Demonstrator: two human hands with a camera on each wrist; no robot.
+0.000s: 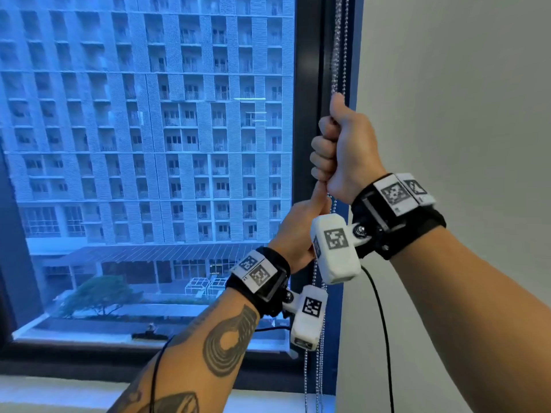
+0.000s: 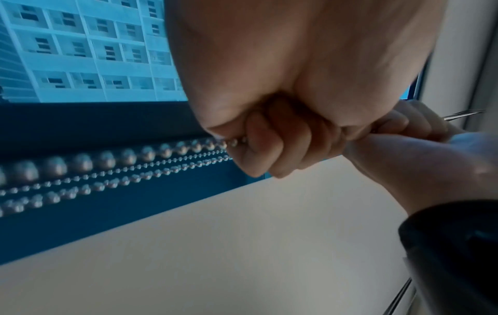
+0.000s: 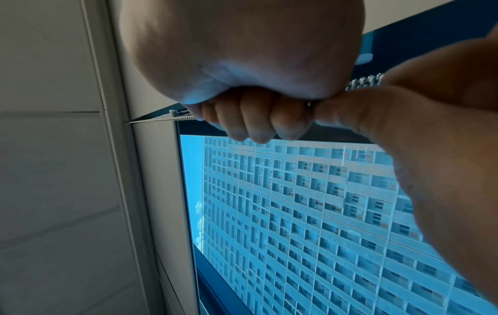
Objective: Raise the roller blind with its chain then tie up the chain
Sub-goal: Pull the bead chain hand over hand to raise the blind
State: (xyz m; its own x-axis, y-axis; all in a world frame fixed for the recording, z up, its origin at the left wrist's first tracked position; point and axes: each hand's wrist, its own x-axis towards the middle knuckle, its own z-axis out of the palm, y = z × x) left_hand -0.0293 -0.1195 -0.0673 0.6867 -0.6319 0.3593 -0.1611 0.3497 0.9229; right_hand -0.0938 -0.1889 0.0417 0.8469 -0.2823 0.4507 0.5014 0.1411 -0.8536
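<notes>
We see the chain (image 1: pixel 340 55) hanging in a narrow strip between the dark window frame (image 1: pixel 310 114) and the white wall (image 1: pixel 447 84), both close beside it; toward us the room is open, with the sill (image 1: pixel 59 391) below.

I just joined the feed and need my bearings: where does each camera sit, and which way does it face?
Head: worn on the head, facing the window; shows both forearms, right hand above left hand, both gripping the bead chain.
Left wrist: on the left wrist, looking along that fist; right hand beyond.
Right wrist: on the right wrist, looking along its fist up the chain.
Shared: chain and window in all three.
</notes>
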